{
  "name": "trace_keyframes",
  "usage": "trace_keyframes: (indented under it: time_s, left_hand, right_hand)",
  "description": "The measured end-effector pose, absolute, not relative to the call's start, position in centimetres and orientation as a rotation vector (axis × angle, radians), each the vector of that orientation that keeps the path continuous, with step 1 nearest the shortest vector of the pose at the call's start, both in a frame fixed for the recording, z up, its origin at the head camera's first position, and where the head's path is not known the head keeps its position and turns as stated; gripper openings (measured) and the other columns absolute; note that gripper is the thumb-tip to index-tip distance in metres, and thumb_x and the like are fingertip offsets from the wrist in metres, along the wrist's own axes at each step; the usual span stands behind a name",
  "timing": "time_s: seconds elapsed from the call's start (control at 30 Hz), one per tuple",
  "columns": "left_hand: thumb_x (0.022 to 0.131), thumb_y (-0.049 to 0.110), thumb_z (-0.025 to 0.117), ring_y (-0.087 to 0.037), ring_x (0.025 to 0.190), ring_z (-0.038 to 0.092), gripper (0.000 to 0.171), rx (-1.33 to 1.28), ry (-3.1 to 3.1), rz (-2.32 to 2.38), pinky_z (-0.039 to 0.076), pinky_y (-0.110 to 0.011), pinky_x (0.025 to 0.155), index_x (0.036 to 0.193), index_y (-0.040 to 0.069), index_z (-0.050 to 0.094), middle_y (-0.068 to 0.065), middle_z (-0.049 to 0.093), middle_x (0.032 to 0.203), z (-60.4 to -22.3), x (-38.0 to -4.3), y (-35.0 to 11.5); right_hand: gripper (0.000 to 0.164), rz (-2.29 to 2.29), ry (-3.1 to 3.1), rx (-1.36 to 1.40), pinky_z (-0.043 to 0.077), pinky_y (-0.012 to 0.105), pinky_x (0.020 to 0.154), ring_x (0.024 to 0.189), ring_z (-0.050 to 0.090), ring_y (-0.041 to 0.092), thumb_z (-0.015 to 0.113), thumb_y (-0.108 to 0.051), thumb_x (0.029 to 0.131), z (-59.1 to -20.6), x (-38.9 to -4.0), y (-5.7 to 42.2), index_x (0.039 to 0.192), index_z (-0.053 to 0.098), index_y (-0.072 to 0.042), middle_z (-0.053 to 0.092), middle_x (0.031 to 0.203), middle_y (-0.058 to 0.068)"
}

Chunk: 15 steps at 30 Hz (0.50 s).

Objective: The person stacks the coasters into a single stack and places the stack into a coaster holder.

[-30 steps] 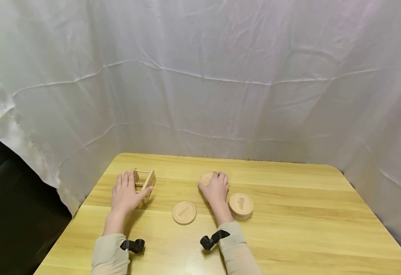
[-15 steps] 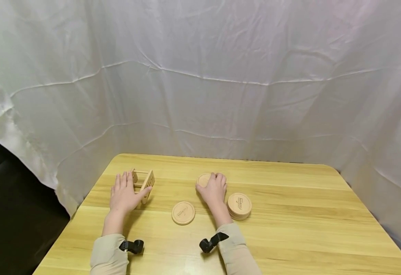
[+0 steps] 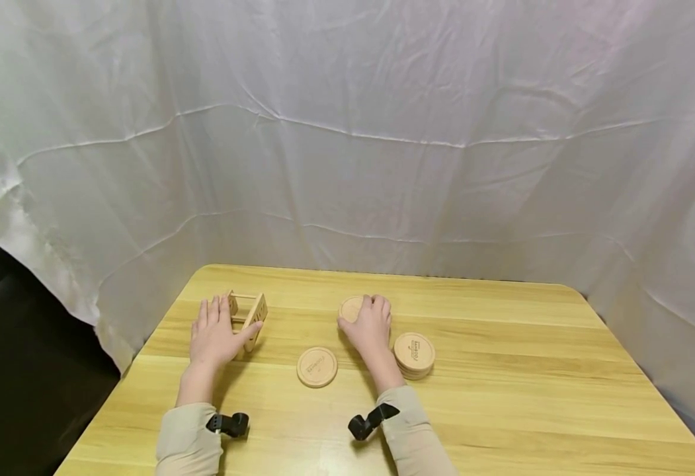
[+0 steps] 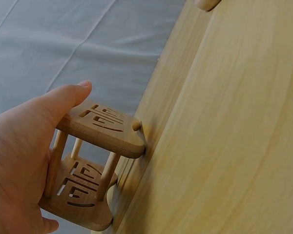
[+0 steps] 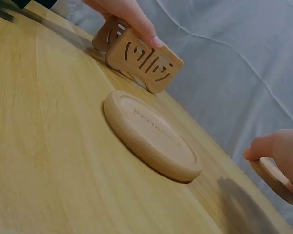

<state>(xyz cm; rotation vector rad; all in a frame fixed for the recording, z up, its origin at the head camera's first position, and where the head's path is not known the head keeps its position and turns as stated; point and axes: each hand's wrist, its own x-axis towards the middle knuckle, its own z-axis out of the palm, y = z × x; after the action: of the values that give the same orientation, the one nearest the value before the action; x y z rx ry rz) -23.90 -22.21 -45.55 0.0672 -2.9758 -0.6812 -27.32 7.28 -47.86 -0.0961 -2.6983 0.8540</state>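
Note:
My left hand [image 3: 213, 334] grips a wooden coaster holder [image 3: 256, 322] at the table's left, thumb along one side panel and fingers across the other. In the left wrist view the holder [image 4: 95, 124] shows two cut-out panels joined by round rods, with no coaster inside. My right hand [image 3: 371, 327] pinches a round wooden coaster [image 3: 350, 308] by its edge. A shadow lies on the table beside that coaster [image 5: 273, 179] in the right wrist view. Another coaster [image 3: 317, 367] lies flat between the hands, lettering on its top.
A stack of coasters [image 3: 414, 355] stands close to the right of my right wrist. The wooden table [image 3: 531, 370] ends at a pale curtain [image 3: 347, 165] behind. Something black [image 3: 26, 337] is beyond the left edge.

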Motion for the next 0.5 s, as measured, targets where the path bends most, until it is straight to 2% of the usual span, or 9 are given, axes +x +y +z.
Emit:
trace_keyframes:
  time_s: [0.5]
  left_hand:
    - [0.088,0.07,0.049,-0.046,0.149,-0.009,0.109,0.074,-2.977,-0.683,0.002,-0.069,0.117,0.155,-0.001,0.001,-0.027,-0.002,0.161,-45.4,-23.9,-22.0]
  right_hand:
    - [0.083,0.826,-2.702,-0.011,0.031,0.051,0.114,0.131,0.036,0.037,0.078,-0.043,0.073,-46.0,-26.5,7.9,0.135,0.05,0.005,0.048,0.133,0.021]
